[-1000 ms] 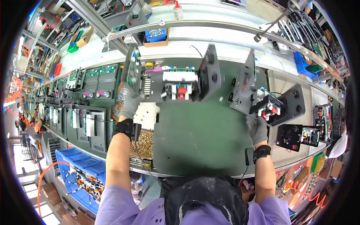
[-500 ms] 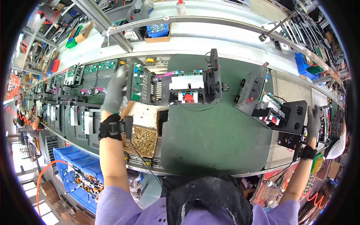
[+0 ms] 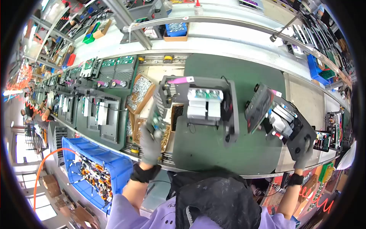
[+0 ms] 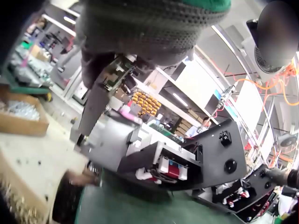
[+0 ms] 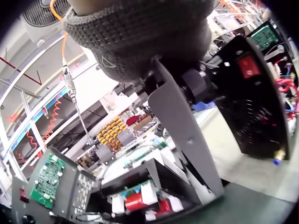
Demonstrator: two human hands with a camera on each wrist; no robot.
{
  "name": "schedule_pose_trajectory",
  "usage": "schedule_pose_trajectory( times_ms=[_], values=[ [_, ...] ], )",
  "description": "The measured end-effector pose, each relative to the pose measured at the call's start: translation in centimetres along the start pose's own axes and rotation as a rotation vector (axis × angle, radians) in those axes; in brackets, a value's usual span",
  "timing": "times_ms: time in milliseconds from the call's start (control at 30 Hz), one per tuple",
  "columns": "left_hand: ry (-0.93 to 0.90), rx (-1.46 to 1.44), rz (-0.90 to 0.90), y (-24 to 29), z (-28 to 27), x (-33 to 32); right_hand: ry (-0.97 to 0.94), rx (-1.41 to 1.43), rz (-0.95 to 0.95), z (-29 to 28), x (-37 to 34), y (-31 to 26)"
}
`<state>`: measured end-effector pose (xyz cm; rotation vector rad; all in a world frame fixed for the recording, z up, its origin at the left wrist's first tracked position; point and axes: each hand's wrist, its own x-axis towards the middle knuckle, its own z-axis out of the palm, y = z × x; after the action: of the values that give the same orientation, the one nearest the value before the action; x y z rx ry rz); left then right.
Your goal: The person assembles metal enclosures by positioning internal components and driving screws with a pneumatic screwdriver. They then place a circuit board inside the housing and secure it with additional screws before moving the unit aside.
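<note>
The left hand (image 3: 150, 145) is clamped on the circuit-board side of the left housing (image 3: 234, 118); its fingertips are partly hidden and blurred. The left housing is over the left part of the green mat (image 3: 228, 160); its contact with the mat is hard to make out. The right hand (image 3: 304, 154) grips the side panel of the right housing (image 3: 301, 133) at the mat's right edge; its thumb is hidden; a screw box (image 3: 142, 91) lies left of the left housing.

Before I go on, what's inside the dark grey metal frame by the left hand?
Pale metal blocks, a green circuit board and a red component sit in the frame; its floor beneath them is covered.
</note>
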<state>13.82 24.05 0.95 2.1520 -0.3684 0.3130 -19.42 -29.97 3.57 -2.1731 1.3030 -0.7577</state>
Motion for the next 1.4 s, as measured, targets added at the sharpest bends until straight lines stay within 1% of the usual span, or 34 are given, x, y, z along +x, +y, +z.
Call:
schedule_pose_trajectory(
  times_ms=[33,67,100,167,200,233,300,333,367,400,433,467,500,533,567,633,667,700,733,767,833,867,900,933,967,1000,1067,1100,1133,1200,1267,1300,1367,1400],
  values=[
    [-0.165,0.074,-0.136,0.7,-1.4,-2.3,0.050,0.000,-0.007,0.2,-1.7,1.0],
    [-0.167,0.165,-0.205,1.1,-1.6,-4.5,0.093,-0.026,-0.049,0.2,-2.9,2.7],
    [-0.187,0.186,-0.098,0.9,-1.8,-5.8,0.078,-0.023,-0.053,0.2,-3.9,4.3],
    [-0.186,0.229,0.025,0.2,-1.9,-7.8,0.111,-0.057,-0.019,-0.1,-6.2,6.9],
    [-0.244,0.197,0.009,0.0,-2.1,-8.1,0.099,-0.058,-0.024,-0.5,-7.5,7.7],
    [-0.239,0.201,0.000,0.2,-2.4,-8.1,0.048,-0.083,0.010,-0.9,-8.7,8.4],
    [-0.315,0.053,0.039,0.7,-3.2,-7.1,-0.003,-0.105,0.042,-1.6,-11.0,10.1],
    [-0.347,-0.106,-0.050,0.3,-3.3,-6.5,-0.092,-0.258,0.026,-2.3,-11.9,11.4],
    [-0.256,-0.169,-0.096,0.0,-2.8,-5.9,-0.179,-0.412,0.010,-2.7,-12.4,12.1],
    [-0.228,-0.173,-0.157,0.0,-2.9,-4.6,-0.245,-0.404,0.021,-2.7,-13.6,8.1],
    [-0.200,-0.177,-0.217,0.2,-3.0,-3.1,-0.241,-0.405,0.022,-2.9,-14.1,8.4],
    [-0.203,-0.181,-0.214,0.2,-2.8,-1.4,-0.340,-0.535,0.194,-3.7,-14.9,9.6],
    [-0.164,-0.103,-0.173,0.3,-2.3,0.5,-0.437,-0.662,0.372,-4.5,-15.7,10.6],
    [-0.126,-0.025,-0.132,0.2,-1.7,2.1,-0.397,-0.557,0.384,-5.1,-16.6,11.4],
    [-0.132,-0.029,-0.128,-0.1,-1.1,3.3,-0.392,-0.558,0.391,-5.5,-17.1,12.3],
    [-0.351,-0.014,-0.081,-0.6,0.5,5.5,0.039,-0.350,0.296,-6.2,-17.7,11.2],
    [-0.360,-0.019,-0.074,-0.5,1.5,6.3,0.075,-0.325,0.401,-5.8,-17.1,3.8],
    [-0.406,0.067,-0.031,-0.2,2.7,6.8,0.156,-0.432,0.309,-6.0,-16.7,3.3],
    [-0.452,0.153,0.013,-0.1,3.7,7.2,0.172,-0.339,0.244,-5.4,-16.4,0.9],
    [-0.464,0.145,0.021,-0.1,4.4,7.9,0.188,-0.247,0.177,-4.2,-16.3,-2.3],
    [-0.748,-0.195,-0.330,-0.3,5.6,8.7,0.115,-0.128,0.051,-1.5,-15.9,-6.8],
    [-0.729,-0.285,-0.320,-1.3,6.2,8.5,0.068,-0.060,-0.024,-0.1,-15.9,-9.7],
    [-0.735,-0.289,-0.318,-1.0,6.4,8.3,0.073,0.107,-0.098,1.7,-16.2,-13.2],
    [-0.699,-0.210,-0.311,-0.6,6.5,7.9,0.047,0.140,-0.137,2.9,-16.4,-16.4],
    [-0.668,-0.129,-0.305,-0.4,6.5,7.4,-0.035,0.162,-0.176,3.9,-16.7,-19.1],
    [-0.687,-0.125,-0.307,-0.3,6.4,6.9,-0.098,0.282,-0.074,5.6,-17.8,-23.6],
    [-0.635,-0.126,-0.277,-0.1,6.5,6.4,-0.507,0.388,-0.034,8.9,-19.1,-27.2],
    [-0.655,-0.126,-0.270,0.0,6.5,6.4,-0.654,0.398,-0.177,11.5,-19.6,-27.8],
    [-0.663,-0.156,-0.276,0.1,6.5,6.4,-0.827,0.390,-0.116,13.8,-20.3,-28.1],
    [-0.676,-0.185,-0.282,0.5,6.6,6.3,-1.073,0.165,-0.112,18.1,-20.2,-30.4],
    [-0.702,-0.182,-0.264,0.6,6.5,6.4,-1.135,0.086,0.073,22.3,-20.6,-31.2],
    [-0.713,-0.178,-0.258,0.5,6.5,6.3,-1.130,0.093,0.083,24.0,-20.7,-30.8],
    [-0.700,-0.217,-0.247,0.5,6.6,6.1,-0.928,0.143,0.034,26.4,-20.6,-30.1],
    [-0.708,-0.217,-0.244,0.7,6.5,6.1,-0.974,0.090,0.088,26.1,-20.1,-30.9]
  ],
)
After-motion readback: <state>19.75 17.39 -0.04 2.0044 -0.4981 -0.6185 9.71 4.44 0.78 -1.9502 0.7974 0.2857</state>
